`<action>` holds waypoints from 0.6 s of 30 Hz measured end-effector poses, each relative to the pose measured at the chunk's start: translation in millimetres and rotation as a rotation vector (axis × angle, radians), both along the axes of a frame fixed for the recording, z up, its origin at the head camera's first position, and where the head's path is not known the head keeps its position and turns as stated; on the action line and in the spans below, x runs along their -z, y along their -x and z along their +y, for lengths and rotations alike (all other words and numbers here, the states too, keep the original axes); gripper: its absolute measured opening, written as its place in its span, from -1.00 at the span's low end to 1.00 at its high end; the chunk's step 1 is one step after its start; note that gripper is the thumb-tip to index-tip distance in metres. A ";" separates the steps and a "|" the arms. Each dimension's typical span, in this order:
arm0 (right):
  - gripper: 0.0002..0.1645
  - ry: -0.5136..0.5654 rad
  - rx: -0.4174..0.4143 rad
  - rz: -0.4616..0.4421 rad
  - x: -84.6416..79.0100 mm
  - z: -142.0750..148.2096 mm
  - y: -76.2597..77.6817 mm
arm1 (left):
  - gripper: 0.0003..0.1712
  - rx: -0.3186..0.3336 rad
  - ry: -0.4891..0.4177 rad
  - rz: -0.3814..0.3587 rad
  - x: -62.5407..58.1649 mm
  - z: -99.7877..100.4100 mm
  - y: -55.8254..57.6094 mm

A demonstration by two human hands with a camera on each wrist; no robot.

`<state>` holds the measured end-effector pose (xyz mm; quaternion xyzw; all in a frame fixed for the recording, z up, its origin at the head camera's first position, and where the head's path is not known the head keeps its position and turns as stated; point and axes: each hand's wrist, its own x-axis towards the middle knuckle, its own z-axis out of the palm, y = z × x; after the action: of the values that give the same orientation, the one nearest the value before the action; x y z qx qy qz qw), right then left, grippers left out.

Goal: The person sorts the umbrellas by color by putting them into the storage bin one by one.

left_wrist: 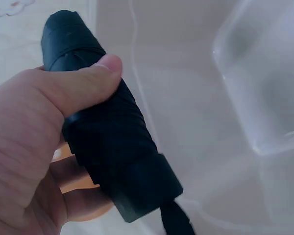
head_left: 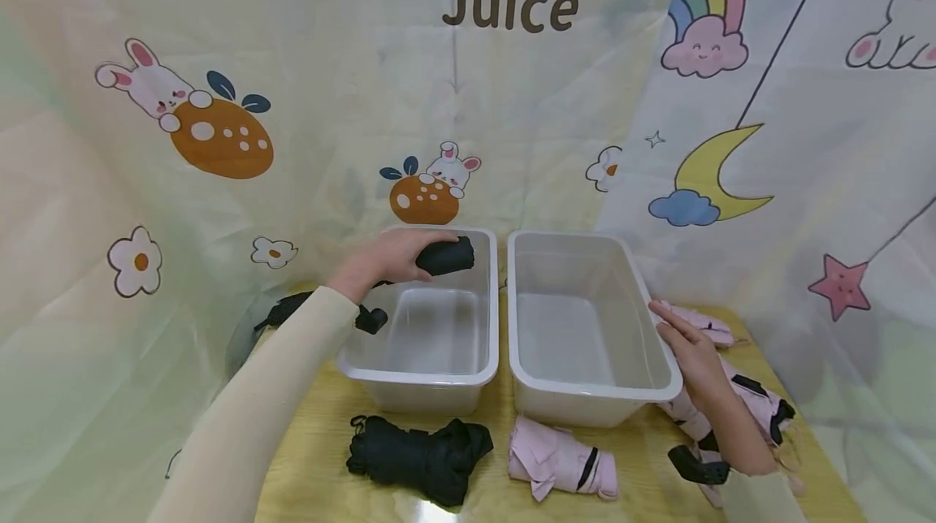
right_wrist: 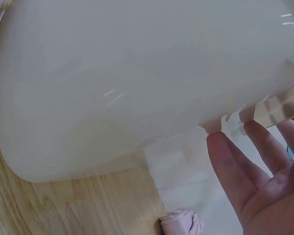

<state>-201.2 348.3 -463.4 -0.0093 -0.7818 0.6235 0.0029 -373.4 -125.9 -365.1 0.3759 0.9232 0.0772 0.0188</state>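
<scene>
My left hand (head_left: 391, 257) grips a folded black umbrella (head_left: 449, 256) above the left white bin (head_left: 420, 378). In the left wrist view the thumb lies across the wrapped black cloth, and a strap (left_wrist: 175, 220) hangs from the squared end. My right hand (head_left: 698, 365) is at the right side of the right white bin (head_left: 585, 390). Its fingers are extended, with the fingertips (right_wrist: 216, 142) right at the bin's rim in the right wrist view. Nothing lies inside either bin.
On the wooden table (head_left: 307, 458), a black folded umbrella (head_left: 417, 456) and a pink one (head_left: 559, 460) lie before the bins. Several pink umbrellas (head_left: 760, 405) are beside the right bin. Something black (head_left: 285, 309) lies left of the left bin. A printed curtain (head_left: 329, 101) hangs behind.
</scene>
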 end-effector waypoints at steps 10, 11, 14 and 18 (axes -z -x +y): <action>-0.28 0.056 0.037 0.011 1.1 0.0 2.6 | -0.12 -0.042 0.036 -0.022 33.6 6.9 22.1; -0.28 0.059 0.037 0.011 1.6 0.1 2.5 | -0.12 -0.046 0.034 -0.028 36.9 7.2 24.4; -0.28 0.092 0.036 0.013 4.3 0.0 1.9 | -0.12 -0.048 0.027 -0.028 48.1 8.8 31.4; -0.31 0.130 0.030 0.032 9.3 -1.2 2.3 | -0.14 -0.057 0.044 -0.025 62.5 11.8 36.3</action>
<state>-203.5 347.1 -472.6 -0.0112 -0.7393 0.6729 0.0243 -409.7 -114.1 -427.6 0.3481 0.9347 0.0617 0.0362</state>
